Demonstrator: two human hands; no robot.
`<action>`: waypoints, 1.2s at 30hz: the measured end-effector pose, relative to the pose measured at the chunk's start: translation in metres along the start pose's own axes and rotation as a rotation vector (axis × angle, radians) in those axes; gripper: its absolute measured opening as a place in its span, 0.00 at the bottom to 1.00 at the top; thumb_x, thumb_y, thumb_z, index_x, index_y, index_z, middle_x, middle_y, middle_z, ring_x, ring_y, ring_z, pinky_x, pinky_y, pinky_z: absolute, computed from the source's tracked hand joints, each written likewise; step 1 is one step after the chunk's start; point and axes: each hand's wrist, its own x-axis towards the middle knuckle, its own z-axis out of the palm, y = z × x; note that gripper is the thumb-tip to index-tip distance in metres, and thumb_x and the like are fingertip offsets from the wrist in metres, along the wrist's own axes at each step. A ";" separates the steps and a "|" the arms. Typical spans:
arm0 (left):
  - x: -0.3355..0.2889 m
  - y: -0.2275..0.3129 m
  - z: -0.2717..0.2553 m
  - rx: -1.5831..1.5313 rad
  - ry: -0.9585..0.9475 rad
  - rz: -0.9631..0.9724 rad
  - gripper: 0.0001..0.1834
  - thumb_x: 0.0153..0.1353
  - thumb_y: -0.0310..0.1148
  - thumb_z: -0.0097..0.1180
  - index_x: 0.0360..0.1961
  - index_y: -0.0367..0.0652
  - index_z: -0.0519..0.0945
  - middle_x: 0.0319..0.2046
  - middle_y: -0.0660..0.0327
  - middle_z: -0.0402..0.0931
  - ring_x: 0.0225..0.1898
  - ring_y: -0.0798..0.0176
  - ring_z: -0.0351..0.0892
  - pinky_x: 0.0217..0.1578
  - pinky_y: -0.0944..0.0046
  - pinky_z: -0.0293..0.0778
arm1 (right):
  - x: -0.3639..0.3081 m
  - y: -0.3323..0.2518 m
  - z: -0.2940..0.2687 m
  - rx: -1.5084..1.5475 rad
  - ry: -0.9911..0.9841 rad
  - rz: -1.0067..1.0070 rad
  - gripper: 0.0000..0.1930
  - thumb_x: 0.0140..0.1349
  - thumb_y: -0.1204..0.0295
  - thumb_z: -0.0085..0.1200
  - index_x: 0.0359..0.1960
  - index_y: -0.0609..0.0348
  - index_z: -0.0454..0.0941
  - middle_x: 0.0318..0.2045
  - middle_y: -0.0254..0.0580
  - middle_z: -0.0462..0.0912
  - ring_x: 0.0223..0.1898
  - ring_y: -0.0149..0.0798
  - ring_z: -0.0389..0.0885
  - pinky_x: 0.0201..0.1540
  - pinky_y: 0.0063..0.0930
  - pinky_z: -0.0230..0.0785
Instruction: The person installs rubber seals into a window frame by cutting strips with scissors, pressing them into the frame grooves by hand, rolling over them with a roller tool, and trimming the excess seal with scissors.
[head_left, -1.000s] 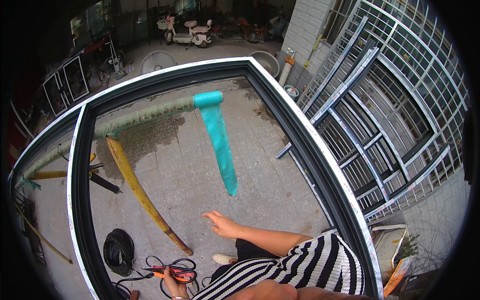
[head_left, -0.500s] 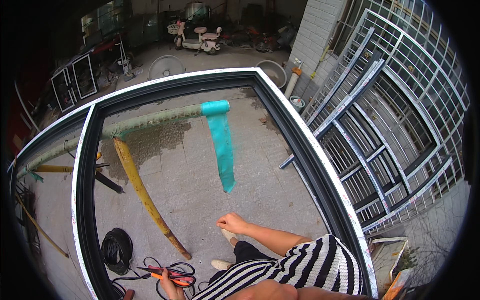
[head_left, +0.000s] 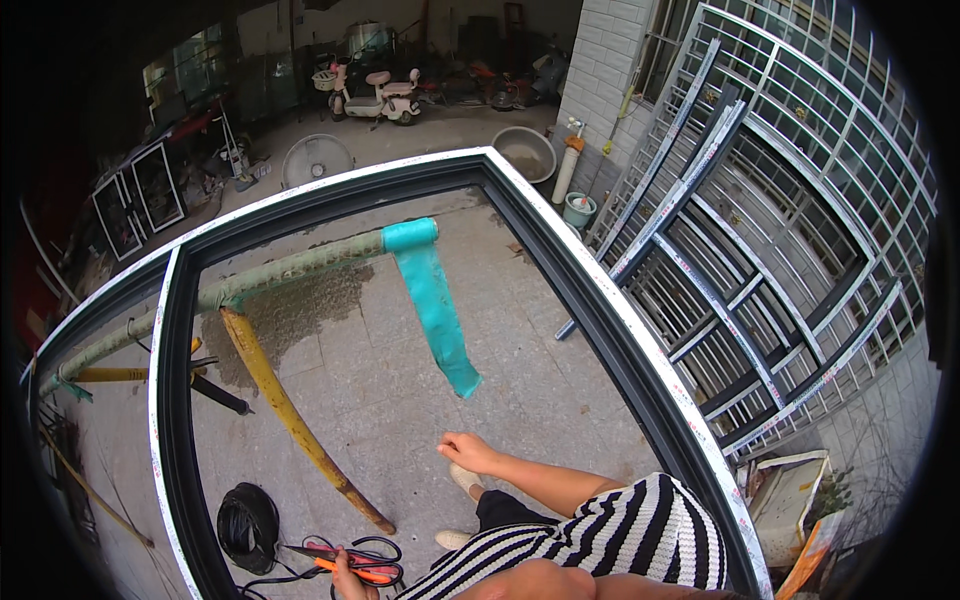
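At the lower left, my left hand (head_left: 347, 577) is closed around an orange-handled tool (head_left: 372, 575) with a dark pointed end; its exact kind is not clear. Black cord loops (head_left: 385, 545) and something red lie right beside it. My right hand (head_left: 466, 452) hangs above the paving with its fingers curled in; whatever they may hold is hidden. Both hands show within the outline of a large black and white window frame (head_left: 590, 290). Beyond my right hand, a teal strip (head_left: 432, 315) trails down from a wrapped green pipe (head_left: 300, 266).
A yellow pole (head_left: 275, 385) slants down from the pipe. A coil of black cable (head_left: 248, 527) sits at the lower left. More frames (head_left: 735, 310) lean against a window grille on the right. A basin (head_left: 525, 155), a fan (head_left: 318, 162) and a scooter (head_left: 375, 97) stand beyond.
The whole view has shifted slightly, with far things sliding left and nearer ones lower. My left hand keeps its hold on the orange-handled tool, and my right hand stays curled.
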 end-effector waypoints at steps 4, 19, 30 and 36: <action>-0.014 0.010 0.023 0.121 0.015 0.122 0.23 0.65 0.39 0.54 0.53 0.42 0.59 0.14 0.53 0.72 0.10 0.55 0.73 0.12 0.59 0.74 | -0.008 0.002 0.000 0.073 0.093 0.007 0.11 0.62 0.65 0.53 0.33 0.62 0.79 0.28 0.50 0.83 0.33 0.52 0.82 0.36 0.43 0.73; 0.012 -0.011 -0.016 -0.102 -0.079 -0.047 0.12 0.67 0.40 0.48 0.42 0.43 0.69 0.25 0.54 0.77 0.18 0.52 0.77 0.23 0.50 0.81 | -0.016 0.007 0.010 0.021 0.100 0.038 0.11 0.68 0.66 0.45 0.38 0.61 0.73 0.22 0.44 0.80 0.27 0.45 0.81 0.34 0.39 0.72; -0.004 -0.018 -0.044 -0.186 -0.014 -0.044 0.14 0.68 0.43 0.45 0.38 0.42 0.70 0.29 0.54 0.78 0.22 0.51 0.79 0.24 0.50 0.81 | -0.018 -0.003 0.023 0.060 -0.046 -0.006 0.12 0.61 0.66 0.52 0.38 0.62 0.78 0.31 0.52 0.84 0.35 0.53 0.83 0.38 0.43 0.73; 0.013 -0.025 -0.039 -0.301 0.084 0.093 0.12 0.66 0.42 0.49 0.36 0.45 0.71 0.28 0.60 0.75 0.24 0.58 0.76 0.26 0.55 0.77 | -0.006 -0.018 0.011 -0.069 -0.087 -0.052 0.09 0.60 0.70 0.52 0.39 0.60 0.78 0.32 0.49 0.84 0.34 0.47 0.84 0.38 0.39 0.74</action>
